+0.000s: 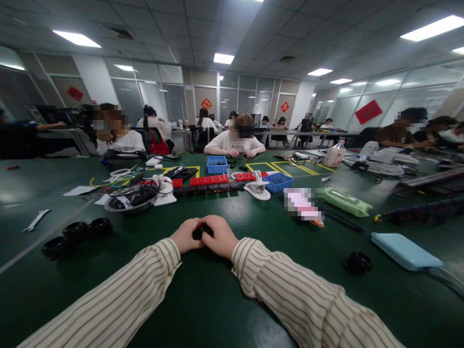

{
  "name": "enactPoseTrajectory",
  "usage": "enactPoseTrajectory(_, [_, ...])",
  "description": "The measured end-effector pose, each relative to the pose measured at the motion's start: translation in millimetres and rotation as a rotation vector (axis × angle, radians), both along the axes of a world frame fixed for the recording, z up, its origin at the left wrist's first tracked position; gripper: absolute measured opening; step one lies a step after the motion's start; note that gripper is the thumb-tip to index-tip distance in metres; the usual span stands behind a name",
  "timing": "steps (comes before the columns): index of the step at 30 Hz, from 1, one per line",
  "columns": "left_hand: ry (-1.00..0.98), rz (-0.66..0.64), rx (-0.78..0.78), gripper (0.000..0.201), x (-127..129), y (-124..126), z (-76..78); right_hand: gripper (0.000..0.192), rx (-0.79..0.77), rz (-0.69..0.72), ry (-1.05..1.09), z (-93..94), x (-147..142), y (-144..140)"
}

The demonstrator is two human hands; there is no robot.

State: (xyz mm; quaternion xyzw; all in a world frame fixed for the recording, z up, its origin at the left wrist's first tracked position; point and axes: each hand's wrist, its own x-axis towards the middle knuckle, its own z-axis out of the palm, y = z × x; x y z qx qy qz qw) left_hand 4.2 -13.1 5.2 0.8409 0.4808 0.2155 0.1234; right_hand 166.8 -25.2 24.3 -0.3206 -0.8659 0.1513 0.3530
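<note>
Both my hands meet over the green table around a small black round part (202, 231), which looks like a glossy black ring. My left hand (186, 235) is curled about its left side. From the right, my right hand (220, 237) wraps it, with the thumb pressed on its front. Fingers cover much of the part, so its full shape is hidden. Similar black ring-shaped parts lie to the left, among them one ring (100, 227) at the end of a group. Another black ring (358, 262) sits alone on the right.
A metal bowl (126, 209) of black cables stands ahead left, a wrench (36, 220) at far left. Red power strips (213, 180), a white clip stand (258, 187) and blue bins (278, 181) lie ahead. At right are a green packet (346, 201) and light-blue box (406, 250). A person sits opposite.
</note>
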Motion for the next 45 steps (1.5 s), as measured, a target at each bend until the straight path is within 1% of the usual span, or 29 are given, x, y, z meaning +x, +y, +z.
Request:
enactPoseTrajectory(2, [0.049, 0.051, 0.018, 0.047, 1, -2, 0.4, 0.034, 0.001, -0.030, 0.011, 0.5, 0, -1])
enactPoseTrajectory(5, [0.103, 0.142, 0.053, 0.054, 8, -8, 1.7, 0.040, -0.013, -0.117, 0.024, 0.2, 0, -2])
enactPoseTrajectory(8, [0.130, 0.218, 0.071, 0.047, 14, -14, 2.0, 0.039, -0.031, -0.202, 0.026, -1.3, 0, 0])
enactPoseTrajectory(11, [0.149, 0.260, 0.072, 0.038, 16, -14, 2.0, 0.032, -0.039, -0.211, 0.018, -2.8, -1, 2])
enactPoseTrajectory(13, [0.141, 0.243, 0.068, 0.037, 14, -12, 2.6, 0.027, -0.035, -0.185, 0.017, -3.3, -2, 3])
enactPoseTrajectory(15, [0.129, 0.191, 0.053, 0.037, 10, -8, 3.3, 0.023, -0.022, -0.136, 0.015, -3.3, -1, 3])
enactPoseTrajectory(19, [0.065, 0.066, 0.016, 0.038, 2, -1, 1.9, 0.024, 0.002, -0.023, -0.005, -2.2, 0, 3])
enactPoseTrajectory(21, [0.043, 0.037, 0.020, 0.041, 0, 0, 0.0, 0.025, 0.020, -0.013, -0.003, -1.4, 0, 2])
enactPoseTrajectory(24, [0.070, 0.078, 0.037, 0.048, 1, -1, -1.2, 0.030, 0.032, -0.049, 0.014, -0.6, 0, 0])
enactPoseTrajectory(27, [0.101, 0.142, 0.061, 0.051, 5, -6, 0.5, 0.036, 0.001, -0.112, 0.024, -0.3, 0, -1])
enactPoseTrajectory(30, [0.127, 0.173, 0.078, 0.046, 10, -10, 2.7, 0.038, -0.026, -0.175, 0.026, -0.8, 1, 0])
enactPoseTrajectory(33, [0.149, 0.192, 0.072, 0.039, 11, -10, 3.8, 0.035, -0.038, -0.211, 0.016, -1.8, 0, 0])
enactPoseTrajectory(36, [0.147, 0.162, 0.058, 0.034, 9, -8, 4.7, 0.030, -0.034, -0.213, 0.009, -2.2, -1, 1])
enactPoseTrajectory(39, [0.100, 0.081, 0.030, 0.032, 5, -5, 5.6, 0.024, -0.015, -0.158, -0.007, -1.1, -1, 1])
enactPoseTrajectory(43, [-0.024, -0.019, -0.002, 0.039, 0, -2, 5.0, 0.022, 0.005, -0.043, -0.039, 1.4, 1, 1])
enactPoseTrajectory(45, [-0.053, -0.026, -0.006, 0.043, -1, -1, 4.7, 0.024, 0.016, -0.029, -0.034, 2.3, 2, 0])
